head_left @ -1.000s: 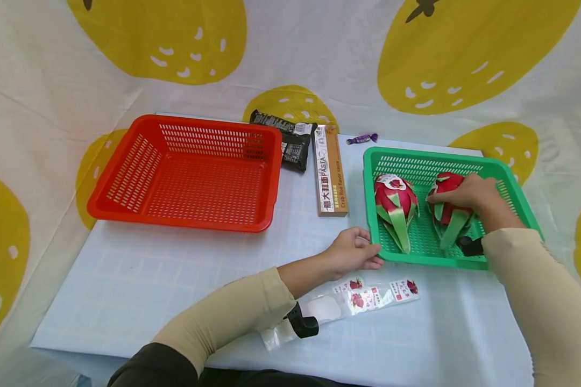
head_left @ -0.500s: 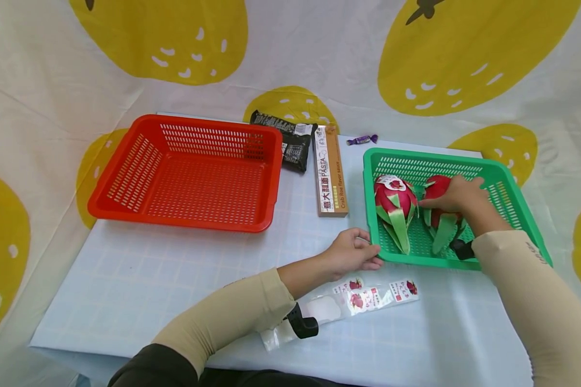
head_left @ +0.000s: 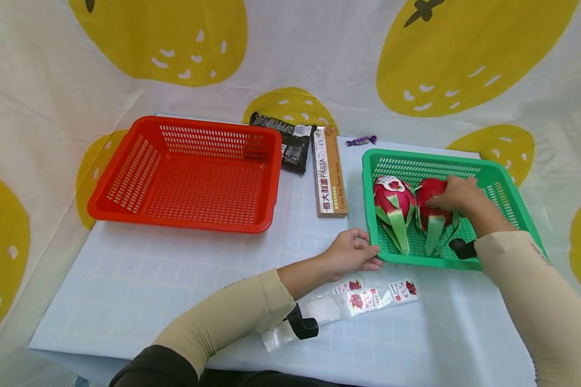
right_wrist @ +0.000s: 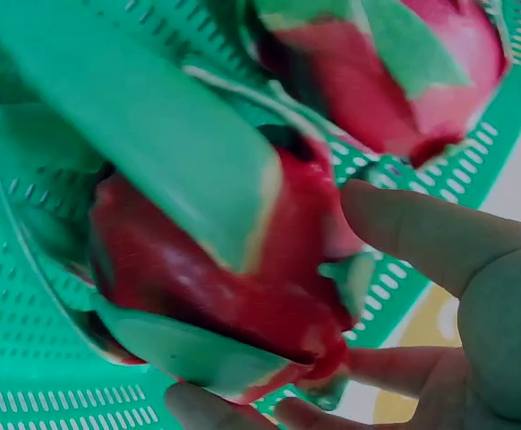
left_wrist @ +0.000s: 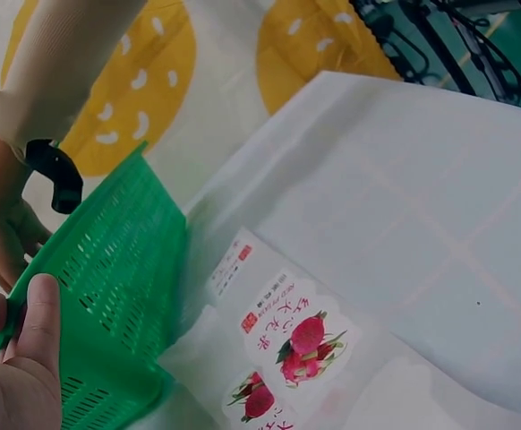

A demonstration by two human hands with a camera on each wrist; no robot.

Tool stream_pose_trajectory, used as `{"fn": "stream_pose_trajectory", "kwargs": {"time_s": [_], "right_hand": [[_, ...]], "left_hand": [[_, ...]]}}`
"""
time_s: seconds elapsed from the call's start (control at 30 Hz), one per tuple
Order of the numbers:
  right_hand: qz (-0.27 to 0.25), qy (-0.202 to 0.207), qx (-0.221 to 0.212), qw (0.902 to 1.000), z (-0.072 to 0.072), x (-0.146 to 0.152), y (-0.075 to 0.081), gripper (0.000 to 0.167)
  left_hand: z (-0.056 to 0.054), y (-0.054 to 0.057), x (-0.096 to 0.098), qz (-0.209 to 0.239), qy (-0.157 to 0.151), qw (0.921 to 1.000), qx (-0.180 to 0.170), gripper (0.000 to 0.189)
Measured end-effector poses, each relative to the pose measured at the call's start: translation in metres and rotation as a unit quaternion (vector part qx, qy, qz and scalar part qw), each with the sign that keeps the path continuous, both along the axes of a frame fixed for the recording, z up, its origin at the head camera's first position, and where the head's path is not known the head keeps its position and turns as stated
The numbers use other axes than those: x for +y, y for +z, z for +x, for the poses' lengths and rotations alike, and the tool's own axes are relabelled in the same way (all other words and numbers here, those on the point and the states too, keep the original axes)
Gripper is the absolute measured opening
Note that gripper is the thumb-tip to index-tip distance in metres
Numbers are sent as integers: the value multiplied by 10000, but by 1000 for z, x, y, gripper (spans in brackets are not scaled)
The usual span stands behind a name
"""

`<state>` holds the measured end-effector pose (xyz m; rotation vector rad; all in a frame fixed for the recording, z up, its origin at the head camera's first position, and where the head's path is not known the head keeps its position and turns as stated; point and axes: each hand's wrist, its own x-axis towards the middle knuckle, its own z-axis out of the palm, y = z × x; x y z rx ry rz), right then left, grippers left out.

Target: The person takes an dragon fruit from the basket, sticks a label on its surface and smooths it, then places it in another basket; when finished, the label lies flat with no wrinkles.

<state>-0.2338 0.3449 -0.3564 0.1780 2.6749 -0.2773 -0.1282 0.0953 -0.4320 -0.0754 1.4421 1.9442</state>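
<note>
Two red dragon fruits with green leaf flaps lie side by side in the green plastic basket (head_left: 416, 260). The left dragon fruit (head_left: 398, 203) bears a white sticker. My right hand (head_left: 457, 196) grips the right dragon fruit (right_wrist: 234, 278); in the right wrist view the thumb is on one side and the fingers curl around its end. The two fruits stand close together in the head view. At the basket's front left corner my left hand (head_left: 351, 252) pinches the rim, with the thumb outside the green wall (left_wrist: 108, 313) in the left wrist view.
A red basket (head_left: 208, 223) stands at the left. Behind, between the baskets, are a black packet (head_left: 295, 150), a pasta box (head_left: 330, 177) and a purple wrapped candy (head_left: 361, 141). Clear plastic sleeves with dragon fruit labels (head_left: 365, 299) lie in front of the green basket.
My right hand has moved the right dragon fruit leftward inside the green basket, closer to the other one. My left hand stays on the basket's corner.
</note>
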Motion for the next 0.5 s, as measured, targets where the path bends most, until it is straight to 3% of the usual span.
{"fn": "stream_pose_trajectory", "kwargs": {"time_s": [0.17, 0.3, 0.4, 0.5], "right_hand": [[-334, 141, -28, 9993, 2, 2, 9, 89], [-619, 99, 338, 9975, 10, -7, 21, 96], [-949, 196, 958, 9907, 23, -25, 25, 92], [-1266, 475, 1814, 9741, 39, -50, 26, 81]], "left_hand": [[-1, -2, -2, 88, 77, 9998, -169, 20], [0, -2, -10, 127, -83, 9997, -216, 32], [0, 2, -25, -50, -338, 9993, 129, 38], [1, 12, -46, -473, -456, 9924, 1039, 42]]}}
